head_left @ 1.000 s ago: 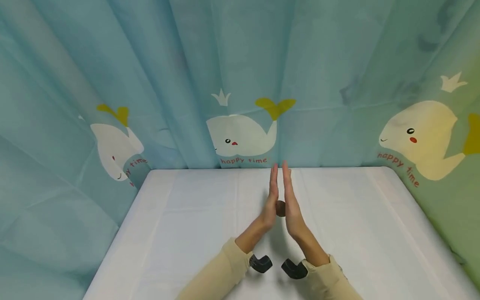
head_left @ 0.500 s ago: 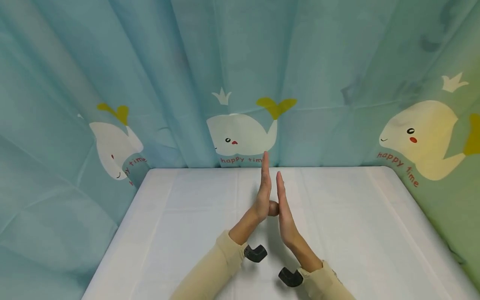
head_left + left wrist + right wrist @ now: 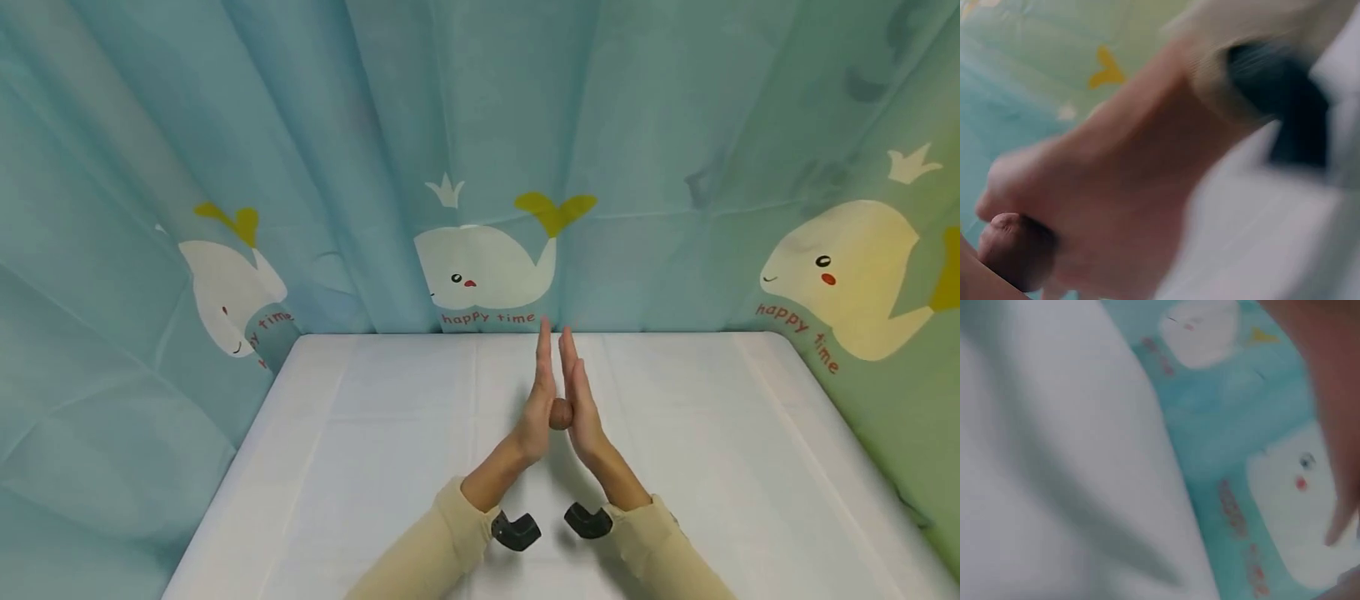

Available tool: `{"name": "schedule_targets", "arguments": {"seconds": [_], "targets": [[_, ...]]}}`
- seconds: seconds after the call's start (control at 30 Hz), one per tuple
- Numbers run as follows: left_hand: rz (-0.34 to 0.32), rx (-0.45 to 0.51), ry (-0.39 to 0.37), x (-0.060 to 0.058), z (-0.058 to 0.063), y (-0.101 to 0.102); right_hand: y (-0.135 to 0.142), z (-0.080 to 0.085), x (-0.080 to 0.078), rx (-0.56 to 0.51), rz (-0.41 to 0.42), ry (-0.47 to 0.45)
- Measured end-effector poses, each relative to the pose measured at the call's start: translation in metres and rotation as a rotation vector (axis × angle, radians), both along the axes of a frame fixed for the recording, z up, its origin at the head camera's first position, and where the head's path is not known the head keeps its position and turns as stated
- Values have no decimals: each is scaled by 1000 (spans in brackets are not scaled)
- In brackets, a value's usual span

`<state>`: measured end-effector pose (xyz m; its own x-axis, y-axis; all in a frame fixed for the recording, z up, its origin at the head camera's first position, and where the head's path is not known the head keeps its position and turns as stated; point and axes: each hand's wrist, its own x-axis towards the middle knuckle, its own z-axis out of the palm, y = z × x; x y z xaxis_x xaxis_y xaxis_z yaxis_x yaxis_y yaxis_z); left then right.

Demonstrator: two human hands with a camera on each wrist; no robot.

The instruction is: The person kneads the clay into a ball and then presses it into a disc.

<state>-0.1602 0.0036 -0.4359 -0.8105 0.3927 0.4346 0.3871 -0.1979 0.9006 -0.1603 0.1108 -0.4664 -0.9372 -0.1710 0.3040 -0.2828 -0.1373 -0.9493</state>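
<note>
Between my two palms a brown walnut (image 3: 560,414) is pressed, raised over the white table. My left hand (image 3: 536,417) stands on edge with straight fingers pointing away, its palm against one side of the walnut. Opposite it, my right hand (image 3: 587,421) presses flat from the other side, its fingers straight too. In the left wrist view the walnut (image 3: 1015,250) shows at the lower left, next to the blurred right hand (image 3: 1122,162). The right wrist view catches only part of a hand (image 3: 1341,381) at its right edge; the walnut is hidden there.
A white table (image 3: 375,433) spreads under both arms. Behind it hangs a blue-green curtain (image 3: 645,167) printed with white whales. Black curved wrist mounts (image 3: 516,531) stick inward from both beige sleeves (image 3: 435,550).
The palms have rubbed past each other: the left hand went forward and then back, the right hand back and then forward. The walnut has stayed between them, shifting slightly left and back right.
</note>
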Motion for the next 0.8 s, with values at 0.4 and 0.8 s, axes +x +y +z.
{"name": "schedule_targets", "arguments": {"seconds": [0.4, 0.8], "targets": [[-31, -96, -32, 9, -14, 7, 8, 21, 0, -7, -73, 53], [131, -238, 53, -15, 5, 9, -8, 3, 26, -52, -23, 55]]}}
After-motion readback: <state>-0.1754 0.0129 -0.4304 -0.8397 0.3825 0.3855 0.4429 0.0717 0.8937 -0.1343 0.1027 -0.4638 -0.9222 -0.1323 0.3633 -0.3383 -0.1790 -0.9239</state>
